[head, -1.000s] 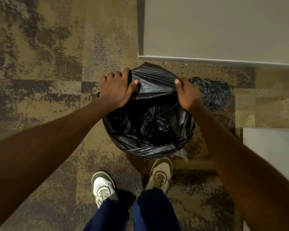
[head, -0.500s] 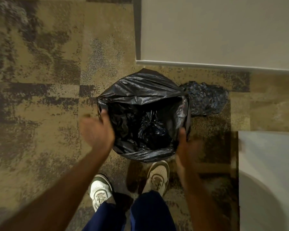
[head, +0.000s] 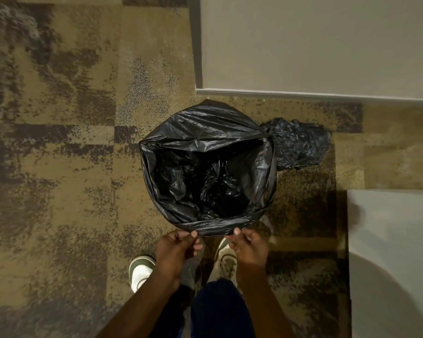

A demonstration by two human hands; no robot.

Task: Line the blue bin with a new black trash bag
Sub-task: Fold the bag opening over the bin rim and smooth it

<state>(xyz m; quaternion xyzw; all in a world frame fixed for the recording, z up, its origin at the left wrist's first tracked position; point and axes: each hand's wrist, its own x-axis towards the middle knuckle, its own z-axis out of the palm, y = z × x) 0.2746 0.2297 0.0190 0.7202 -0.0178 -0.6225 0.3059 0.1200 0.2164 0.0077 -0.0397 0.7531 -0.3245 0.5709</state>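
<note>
The bag (head: 206, 132) sits at centre, its mouth open and its edge folded outward. At 6 o'clock, the left hand (head: 175, 251) and right hand (head: 248, 247) each pinch its near edge. A crumpled bag (head: 298, 142) lies at 3 o'clock.

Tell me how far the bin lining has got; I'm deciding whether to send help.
Mostly done: the black trash bag is open and folded over the whole rim; the bin itself is hidden. In hand: the left hand and right hand pinch the near edge. Left: snugging that edge, perhaps removing the crumpled bag on the carpet.
</note>
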